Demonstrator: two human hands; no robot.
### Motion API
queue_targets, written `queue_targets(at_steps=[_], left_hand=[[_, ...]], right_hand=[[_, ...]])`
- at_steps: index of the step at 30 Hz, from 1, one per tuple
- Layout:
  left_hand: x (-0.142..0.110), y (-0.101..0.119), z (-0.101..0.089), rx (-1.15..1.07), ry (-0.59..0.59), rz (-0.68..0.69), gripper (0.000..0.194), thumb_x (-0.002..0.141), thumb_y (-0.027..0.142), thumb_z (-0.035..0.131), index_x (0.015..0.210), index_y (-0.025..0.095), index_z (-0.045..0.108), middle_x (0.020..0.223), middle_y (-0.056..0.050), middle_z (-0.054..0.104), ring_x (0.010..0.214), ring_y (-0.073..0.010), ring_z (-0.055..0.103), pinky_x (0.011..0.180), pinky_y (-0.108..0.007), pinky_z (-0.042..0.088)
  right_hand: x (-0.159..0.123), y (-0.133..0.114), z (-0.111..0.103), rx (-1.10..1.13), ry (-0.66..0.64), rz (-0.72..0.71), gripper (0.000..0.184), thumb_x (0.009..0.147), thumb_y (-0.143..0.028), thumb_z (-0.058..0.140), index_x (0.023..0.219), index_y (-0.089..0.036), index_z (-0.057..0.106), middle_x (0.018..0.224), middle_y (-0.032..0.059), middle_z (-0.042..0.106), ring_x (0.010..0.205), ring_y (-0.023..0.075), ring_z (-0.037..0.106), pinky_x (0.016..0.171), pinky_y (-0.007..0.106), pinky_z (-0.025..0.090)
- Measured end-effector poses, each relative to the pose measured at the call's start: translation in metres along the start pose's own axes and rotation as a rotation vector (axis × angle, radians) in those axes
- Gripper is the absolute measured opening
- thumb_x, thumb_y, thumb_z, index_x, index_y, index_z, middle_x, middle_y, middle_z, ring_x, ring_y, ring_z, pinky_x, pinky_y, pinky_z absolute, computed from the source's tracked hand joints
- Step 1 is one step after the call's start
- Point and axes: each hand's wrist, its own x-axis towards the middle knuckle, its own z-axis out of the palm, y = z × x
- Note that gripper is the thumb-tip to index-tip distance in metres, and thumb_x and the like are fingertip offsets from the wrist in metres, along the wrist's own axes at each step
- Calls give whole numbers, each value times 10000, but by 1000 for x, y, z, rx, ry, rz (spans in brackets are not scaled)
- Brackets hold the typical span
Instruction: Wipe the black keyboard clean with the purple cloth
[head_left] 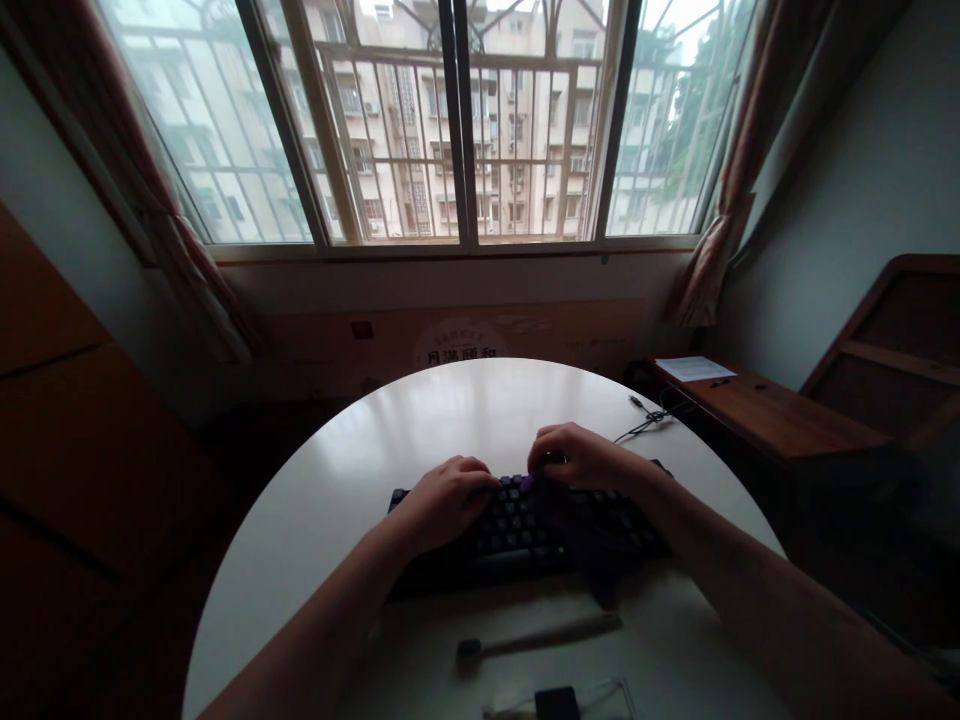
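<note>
A black keyboard (525,530) lies on a round white table (337,500). My left hand (446,500) rests on the keyboard's left part, fingers curled down onto the keys. My right hand (577,460) hovers at the keyboard's far edge with its fingers pinched on something small and purple (527,483) that I cannot make out. A thin cable (645,420) runs from the keyboard's right end towards the side desk.
A brush-like tool (540,638) lies on the table in front of the keyboard, with a small dark object (556,702) in a clear wrapper near the front edge. A wooden side desk (772,415) with a paper (694,368) stands right. Window and curtains behind.
</note>
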Motion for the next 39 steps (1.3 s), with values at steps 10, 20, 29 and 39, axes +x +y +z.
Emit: queue_targets(at_steps=[10, 20, 29, 39], left_hand=[[2, -9, 8, -171, 29, -8, 242, 811, 165, 553, 1007, 227, 680, 1068, -48, 655, 974, -198, 611, 902, -316, 478], [0, -7, 4, -184, -7, -97, 259, 801, 185, 572, 1051, 235, 619, 1046, -28, 664, 961, -209, 610, 857, -323, 480], [-1, -10, 8, -163, 16, -48, 252, 815, 189, 559, 1048, 231, 644, 1063, -34, 658, 957, -200, 612, 862, -304, 471], [-1, -10, 9, -176, 23, -51, 241, 827, 206, 560, 1051, 230, 649, 1064, -31, 667, 958, -195, 612, 864, -302, 475]], right_hand=[[6, 2, 35, -36, 46, -53, 313, 736, -115, 637, 1039, -192, 658, 857, 6, 703, 750, 123, 638, 698, 209, 464], [1, -19, 33, -361, -11, -99, 138, 804, -240, 672, 906, -265, 760, 830, 27, 692, 827, 172, 576, 827, 315, 410], [-22, -21, 49, -496, 135, -9, 264, 901, -333, 571, 1131, -401, 683, 1310, 32, 558, 1187, 265, 472, 1009, 483, 320], [-21, -8, 52, -317, 184, -77, 270, 799, -187, 635, 1007, -319, 745, 1366, 19, 526, 1284, 260, 438, 1074, 470, 344]])
